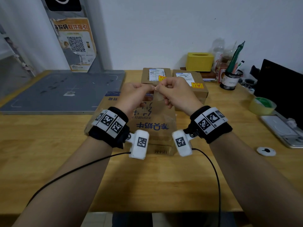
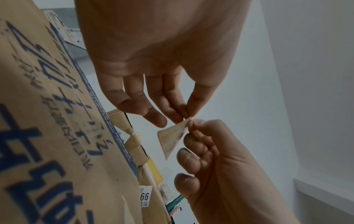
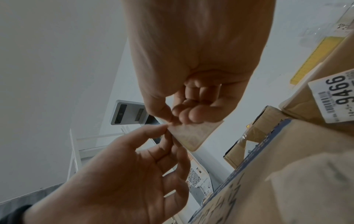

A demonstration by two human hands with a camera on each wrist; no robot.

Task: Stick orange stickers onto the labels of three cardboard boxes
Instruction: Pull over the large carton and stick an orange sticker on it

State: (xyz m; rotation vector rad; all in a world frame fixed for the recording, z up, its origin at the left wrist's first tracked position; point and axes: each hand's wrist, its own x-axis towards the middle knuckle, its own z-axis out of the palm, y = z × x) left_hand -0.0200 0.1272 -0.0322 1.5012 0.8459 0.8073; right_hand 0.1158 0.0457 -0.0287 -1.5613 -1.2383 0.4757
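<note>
Both forearms reach forward from the bottom of the head view, the left from 7 o'clock, the right from 5 o'clock, converging toward the centre. Each wrist wears a black band with white coded tiles and a white camera block hanging beneath, a black cable trailing from each block. The left hand point(image 1: 132, 94) is raised, thumb and forefinger tips brought together in a pinch pointing toward 3 o'clock, the other fingers loosely curled below. The right hand point(image 1: 176, 92) mirrors it, thumb and forefinger pinching toward 9 o'clock, remaining fingers point(image 3: 193, 112) curled into the palm. The two pinches meet fingertip to fingertip.
</note>
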